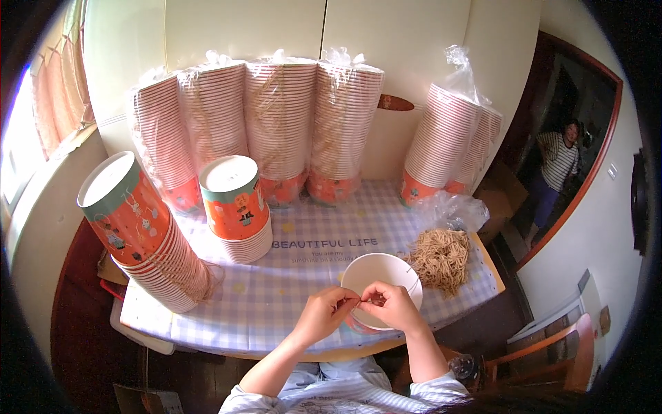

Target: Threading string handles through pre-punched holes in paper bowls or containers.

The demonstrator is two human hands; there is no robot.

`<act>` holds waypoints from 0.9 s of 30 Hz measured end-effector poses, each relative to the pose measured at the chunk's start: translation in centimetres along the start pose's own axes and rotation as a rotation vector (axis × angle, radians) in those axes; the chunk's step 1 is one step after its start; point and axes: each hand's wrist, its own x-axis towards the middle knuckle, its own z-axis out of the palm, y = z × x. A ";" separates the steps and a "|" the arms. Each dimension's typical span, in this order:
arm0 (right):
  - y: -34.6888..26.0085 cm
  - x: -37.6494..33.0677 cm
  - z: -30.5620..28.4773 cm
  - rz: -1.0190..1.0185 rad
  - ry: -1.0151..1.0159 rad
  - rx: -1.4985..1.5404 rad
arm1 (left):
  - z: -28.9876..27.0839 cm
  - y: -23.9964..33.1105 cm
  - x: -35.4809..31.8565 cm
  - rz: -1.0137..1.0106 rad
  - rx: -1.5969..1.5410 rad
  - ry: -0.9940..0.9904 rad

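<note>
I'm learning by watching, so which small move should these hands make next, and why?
Perhaps the left hand and right hand should draw slightly apart, tightening the thin piece they seem to pinch, possibly string: their fingertips meet near the rim of the paper bucket, and a string pile lies beside it.

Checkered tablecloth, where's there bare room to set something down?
Tablecloth is bare between short stack and open cup, and front left between tall stack and left hand. Crowded: back left with bagged stacks, right with string pile.
</note>
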 end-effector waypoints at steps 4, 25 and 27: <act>0.8 0.0 0.1 -0.029 -0.005 0.079 | -0.1 0.5 0.1 0.021 0.003 0.018; -0.5 -0.2 0.1 -0.222 0.116 0.005 | -0.9 -0.8 1.0 -0.245 -0.408 -0.191; -0.5 -0.1 0.2 -0.239 0.132 -0.037 | -1.0 -1.0 0.9 -0.257 -0.479 -0.203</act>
